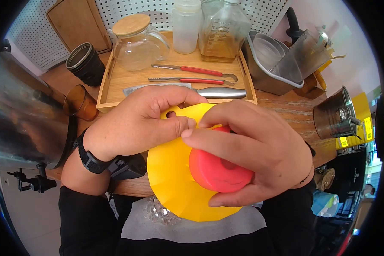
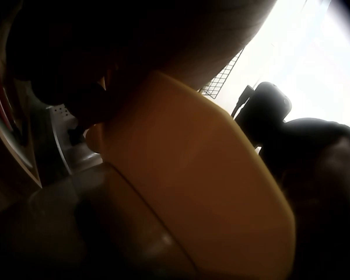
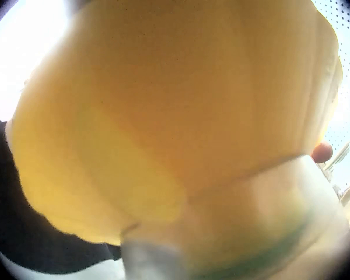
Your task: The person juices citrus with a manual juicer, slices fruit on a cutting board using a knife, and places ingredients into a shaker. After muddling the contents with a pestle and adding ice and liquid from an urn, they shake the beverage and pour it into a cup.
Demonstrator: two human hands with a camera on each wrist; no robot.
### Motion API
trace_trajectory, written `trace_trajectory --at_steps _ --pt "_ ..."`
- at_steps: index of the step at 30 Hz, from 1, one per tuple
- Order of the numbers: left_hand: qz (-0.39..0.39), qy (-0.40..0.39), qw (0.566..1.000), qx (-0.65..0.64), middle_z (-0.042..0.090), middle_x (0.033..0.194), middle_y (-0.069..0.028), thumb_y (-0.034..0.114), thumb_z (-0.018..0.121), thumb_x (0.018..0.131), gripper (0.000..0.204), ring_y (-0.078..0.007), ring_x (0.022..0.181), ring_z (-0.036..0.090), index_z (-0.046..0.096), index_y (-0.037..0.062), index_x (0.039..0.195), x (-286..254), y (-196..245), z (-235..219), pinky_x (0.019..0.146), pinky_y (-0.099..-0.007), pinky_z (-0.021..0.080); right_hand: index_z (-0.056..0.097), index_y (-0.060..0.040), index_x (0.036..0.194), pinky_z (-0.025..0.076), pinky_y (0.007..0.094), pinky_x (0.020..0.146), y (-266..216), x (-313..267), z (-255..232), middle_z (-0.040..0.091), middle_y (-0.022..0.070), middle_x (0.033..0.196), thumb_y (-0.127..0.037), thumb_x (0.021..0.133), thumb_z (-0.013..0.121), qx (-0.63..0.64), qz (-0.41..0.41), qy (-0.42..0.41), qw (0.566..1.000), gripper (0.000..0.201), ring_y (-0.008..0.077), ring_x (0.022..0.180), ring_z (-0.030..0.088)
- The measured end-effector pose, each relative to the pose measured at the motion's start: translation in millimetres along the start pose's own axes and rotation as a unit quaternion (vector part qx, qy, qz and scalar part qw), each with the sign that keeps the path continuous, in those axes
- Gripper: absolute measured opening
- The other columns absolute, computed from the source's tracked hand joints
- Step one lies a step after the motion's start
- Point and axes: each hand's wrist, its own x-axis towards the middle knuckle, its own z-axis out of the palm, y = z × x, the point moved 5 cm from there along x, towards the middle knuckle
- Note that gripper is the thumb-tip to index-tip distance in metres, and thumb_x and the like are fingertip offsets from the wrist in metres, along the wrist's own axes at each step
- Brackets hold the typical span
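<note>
Over the lap, in the head view, my hands hold a wide yellow faceted round piece (image 1: 170, 179), shaped like a shallow cone, with a small hole near its far rim. My left hand (image 1: 132, 119) grips that far-left edge, thumb on the upper face. A thick, round red cap-like thing (image 1: 213, 173) overlaps the yellow piece's middle; my right hand (image 1: 260, 149) curls its fingers and thumb around it. The yellow face (image 2: 192, 175) fills much of the dark left wrist view. In the right wrist view the yellow surface (image 3: 192, 87) hides most else; a fingertip (image 3: 322, 153) shows at its right.
A wooden tray (image 1: 102, 96) carries a glass teapot (image 1: 136, 49), bottles, two red-handled tools and a knife (image 1: 222, 92). A grey bin (image 1: 277, 87) stands right, a metal bucket (image 1: 333, 113) beyond, a large metal vessel (image 1: 25, 106) left. Clear, shiny pieces (image 1: 158, 211) lie on the lap.
</note>
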Motion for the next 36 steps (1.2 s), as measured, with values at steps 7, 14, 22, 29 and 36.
trace_trajectory --at_steps 7,14,22,29,36 --pt "-0.065 -0.02 0.998 0.009 0.063 0.116 -0.007 0.008 0.062 0.093 0.033 -0.0139 0.104 0.058 0.057 -0.0006 0.124 -1.0 2.9 0.0 0.092 -0.0269 0.047 0.057 -0.0141 0.128 0.048 0.0385 0.077 -3.0 -5.8 2.7 0.056 0.0155 0.108 -0.03 0.065 0.082 0.015 -0.06 -0.052 0.997 0.07 0.031 0.09 0.058" --pt "-0.083 -0.023 0.996 -0.027 0.063 0.115 -0.0068 0.006 0.062 0.092 0.033 -0.0135 0.105 0.059 0.057 -0.0006 0.124 -0.8 1.8 0.7 0.093 -0.0267 0.047 0.062 -0.0134 0.121 0.047 0.0375 0.073 -0.7 -1.8 7.3 0.056 0.0142 0.107 -0.029 0.067 0.082 0.0 0.026 0.001 1.0 0.06 0.0301 0.086 0.057" --pt "-0.072 -0.021 0.997 0.011 0.062 0.115 -0.006 0.004 0.061 0.092 0.032 -0.0127 0.105 0.058 0.057 0.0002 0.124 -2.0 5.7 0.8 0.093 -0.0266 0.047 0.065 -0.0145 0.113 0.046 0.036 0.074 -3.4 -1.1 6.6 0.056 0.0147 0.107 -0.027 0.068 0.081 0.041 -0.093 0.013 0.995 0.05 0.0291 0.086 0.056" --pt "-0.076 -0.018 0.997 -0.002 0.062 0.115 -0.0058 0.005 0.061 0.092 0.031 -0.0124 0.105 0.058 0.057 -0.0007 0.123 -1.4 3.5 1.3 0.093 -0.0263 0.047 0.063 -0.0118 0.113 0.047 0.0367 0.065 -6.7 -2.8 5.4 0.053 0.011 0.096 -0.04 0.065 0.083 -0.035 0.003 0.012 0.999 0.059 0.029 0.077 0.056" --pt "-0.036 -0.029 0.999 0.023 0.062 0.114 -0.0064 0.009 0.063 0.093 0.033 -0.0125 0.104 0.058 0.057 -0.0013 0.124 -0.5 1.8 0.5 0.092 -0.0266 0.047 0.061 -0.0087 0.12 0.048 0.0365 0.07 0.9 -3.4 2.7 0.054 0.0147 0.103 -0.037 0.068 0.08 -0.007 -0.015 0.007 1.0 0.062 0.0305 0.083 0.057"
